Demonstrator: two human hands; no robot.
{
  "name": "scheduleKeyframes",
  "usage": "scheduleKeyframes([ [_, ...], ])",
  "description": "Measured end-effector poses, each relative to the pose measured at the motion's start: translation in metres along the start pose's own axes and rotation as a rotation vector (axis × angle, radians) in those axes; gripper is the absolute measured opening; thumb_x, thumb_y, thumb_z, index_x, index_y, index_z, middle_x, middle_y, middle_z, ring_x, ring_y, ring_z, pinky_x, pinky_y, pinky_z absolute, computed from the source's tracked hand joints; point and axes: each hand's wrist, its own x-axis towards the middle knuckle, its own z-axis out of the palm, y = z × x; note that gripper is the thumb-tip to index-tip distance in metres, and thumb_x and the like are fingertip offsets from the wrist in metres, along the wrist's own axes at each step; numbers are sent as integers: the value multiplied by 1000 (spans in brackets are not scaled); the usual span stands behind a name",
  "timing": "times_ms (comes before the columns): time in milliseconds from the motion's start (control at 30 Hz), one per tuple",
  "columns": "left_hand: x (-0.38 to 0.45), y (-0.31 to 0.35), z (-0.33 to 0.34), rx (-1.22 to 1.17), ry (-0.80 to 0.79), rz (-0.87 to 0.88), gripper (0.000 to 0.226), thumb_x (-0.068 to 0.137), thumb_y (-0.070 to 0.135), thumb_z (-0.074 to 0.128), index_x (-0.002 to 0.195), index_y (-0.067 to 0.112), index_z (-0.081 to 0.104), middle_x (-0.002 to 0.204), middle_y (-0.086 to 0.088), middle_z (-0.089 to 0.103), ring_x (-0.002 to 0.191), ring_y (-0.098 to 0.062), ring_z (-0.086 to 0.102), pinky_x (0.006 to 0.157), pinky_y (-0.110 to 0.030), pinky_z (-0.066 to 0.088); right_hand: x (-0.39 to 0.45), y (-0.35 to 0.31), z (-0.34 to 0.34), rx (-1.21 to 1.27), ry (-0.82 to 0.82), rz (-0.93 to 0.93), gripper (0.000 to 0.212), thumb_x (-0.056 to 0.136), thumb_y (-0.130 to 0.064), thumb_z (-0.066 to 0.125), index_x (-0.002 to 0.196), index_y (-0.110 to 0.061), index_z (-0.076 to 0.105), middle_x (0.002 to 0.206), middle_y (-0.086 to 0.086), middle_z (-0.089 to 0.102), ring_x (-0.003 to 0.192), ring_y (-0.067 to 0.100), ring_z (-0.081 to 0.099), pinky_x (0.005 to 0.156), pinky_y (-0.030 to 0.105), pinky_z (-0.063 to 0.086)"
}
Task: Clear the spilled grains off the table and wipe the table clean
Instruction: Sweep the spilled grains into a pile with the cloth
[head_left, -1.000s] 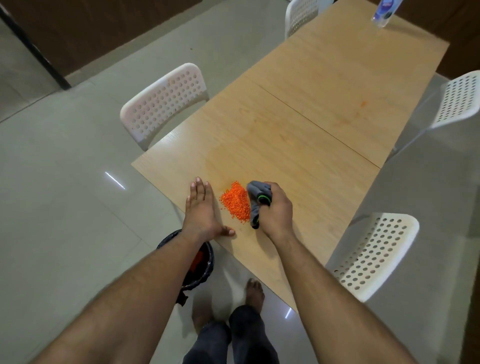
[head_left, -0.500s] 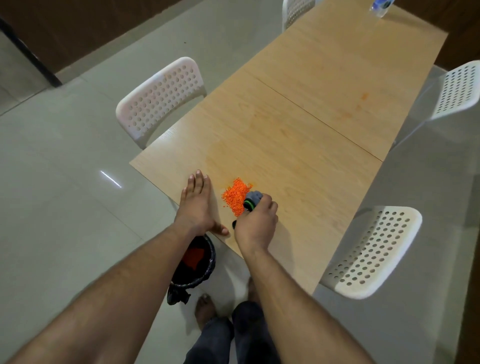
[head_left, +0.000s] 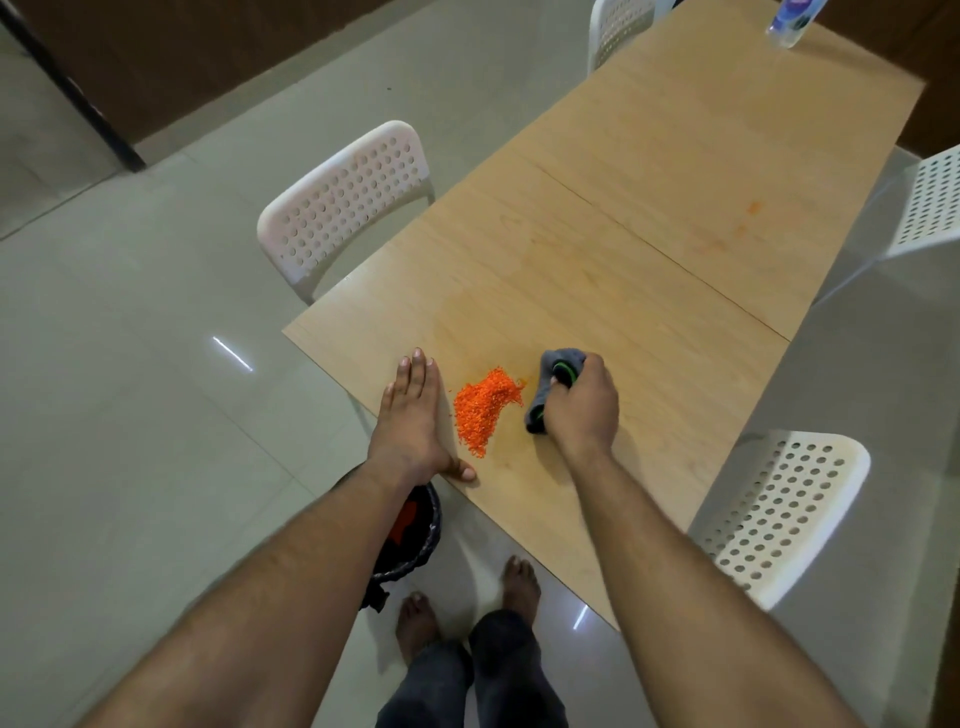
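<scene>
Wooden table (head_left: 649, 218), grain pile (head_left: 484, 409) elongated toward near edge, left hand (head_left: 413, 423) flat, right hand (head_left: 584, 408) grip clutching cloth (head_left: 548, 387)

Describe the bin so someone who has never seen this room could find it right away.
Start at the wooden table and go to its near corner, where the left hand lies flat. The bin stands on the floor just below that corner, partly hidden by the forearm: dark, round-rimmed, with something red-orange inside.

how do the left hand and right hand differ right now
The left hand lies flat with straight fingers on the table edge, holding nothing; the right hand is curled around a grey cloth. The left sits left of the orange grains, the right on their other side. Both rest on the table, flanking the pile.
</scene>
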Motion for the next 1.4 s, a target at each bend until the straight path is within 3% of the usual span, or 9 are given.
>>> scheduleKeyframes([
  [267,0,-5,2,-9,21,15,179,42,73,95,163,13,-23,169,-3,-36,156,-21,-32,131,-44,-6,39,-44,14,-162,-240,-315,37,92,-7,62,126,-19,63,131,6,63,121,30,58,93,41,51],
  [400,-2,-4,1,-21,26,-5,179,42,72,95,164,13,-22,169,-3,-35,156,-21,-31,131,-43,-7,30,-44,25,-207,-365,-443,47,85,1,58,123,-27,65,125,0,65,117,26,55,89,37,47],
  [633,-10,-2,0,-6,28,-52,175,48,74,92,163,9,-23,169,-7,-35,156,-23,-31,131,-42,-8,20,-41,16,-209,-624,-558,55,76,10,50,106,-34,63,116,-2,65,110,26,56,82,42,50],
  [867,-13,-8,8,-27,62,-70,173,52,76,89,161,9,-27,166,-8,-40,154,-24,-36,130,-42,-11,45,-67,11,-239,-520,-619,54,77,8,51,112,-31,65,121,-3,65,112,24,55,83,40,47],
  [1133,-16,-13,17,-40,96,-101,173,50,86,82,162,8,-25,168,-9,-37,156,-25,-32,130,-44,-9,19,-80,33,-496,-638,-919,53,85,3,61,127,-29,64,123,-7,65,113,21,48,77,37,41],
  [1300,-20,-12,20,-65,113,-101,166,57,82,82,163,9,-22,169,-8,-35,157,-25,-30,131,-45,-8,10,-77,24,-641,-709,-1116,42,96,-6,61,129,-32,62,124,-12,64,108,18,46,82,42,46],
  [1400,-23,-11,21,-48,99,-84,160,63,80,81,163,8,-21,169,-10,-33,158,-27,-28,130,-45,-7,12,-67,17,-530,-695,-1045,49,87,1,62,124,-31,64,122,-9,65,107,20,49,81,43,47],
])
